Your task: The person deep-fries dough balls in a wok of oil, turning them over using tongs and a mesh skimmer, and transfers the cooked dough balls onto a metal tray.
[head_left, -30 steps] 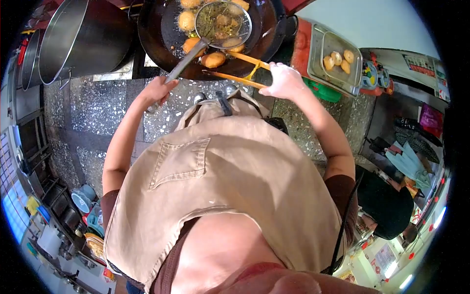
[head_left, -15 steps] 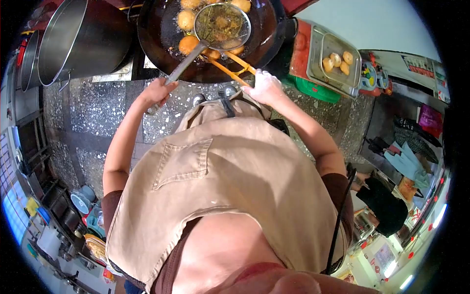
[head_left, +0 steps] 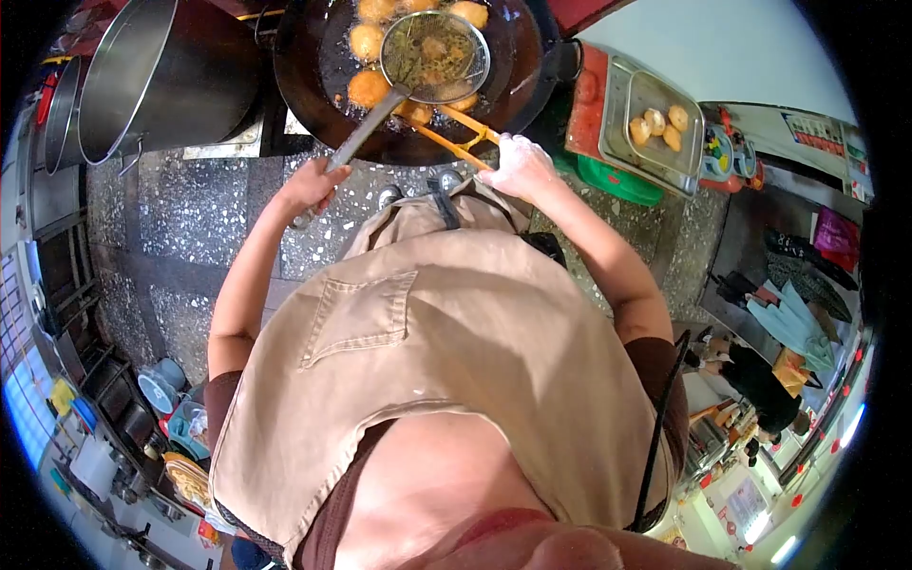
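Steel skimmer [head_left: 418, 71] in left hand [head_left: 312, 185], wooden tongs [head_left: 449, 146] in right hand [head_left: 519, 167], both closed outside wok [head_left: 318, 109]'s near edge, prob dodging heat.

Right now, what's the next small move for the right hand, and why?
Probably squeeze the yellow wooden tongs gently onto the golden fried ball nearest their tips: the right hand has them reaching into the black metal wok, and the left hand holds the round wire-mesh strainer close by.
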Demonstrator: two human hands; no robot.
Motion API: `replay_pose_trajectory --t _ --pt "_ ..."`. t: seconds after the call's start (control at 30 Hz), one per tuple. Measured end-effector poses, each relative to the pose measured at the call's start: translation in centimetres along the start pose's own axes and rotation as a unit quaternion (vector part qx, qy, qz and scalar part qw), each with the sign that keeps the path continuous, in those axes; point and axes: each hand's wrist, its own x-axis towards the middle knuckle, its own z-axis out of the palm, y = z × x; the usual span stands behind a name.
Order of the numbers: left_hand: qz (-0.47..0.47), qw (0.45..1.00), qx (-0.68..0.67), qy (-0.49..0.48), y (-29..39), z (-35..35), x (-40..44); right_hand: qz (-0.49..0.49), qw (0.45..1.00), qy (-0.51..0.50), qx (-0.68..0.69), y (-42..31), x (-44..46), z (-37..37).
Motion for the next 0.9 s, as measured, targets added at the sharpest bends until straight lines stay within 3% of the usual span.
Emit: replay_pose_trajectory --t 0.47,0.9 --pt "0.008 0.997 0.067 0.027 -0.3 -0.1 -0.8 -0.001 1.000 -0.002 0.009 0.0 -0.5 0.5" --pt "0.016 0.996 -0.037 0.077 -2.9 -0.9 -2.9 -0.001 1.000 0.011 0.024 -1.2 -1.1 0.8"
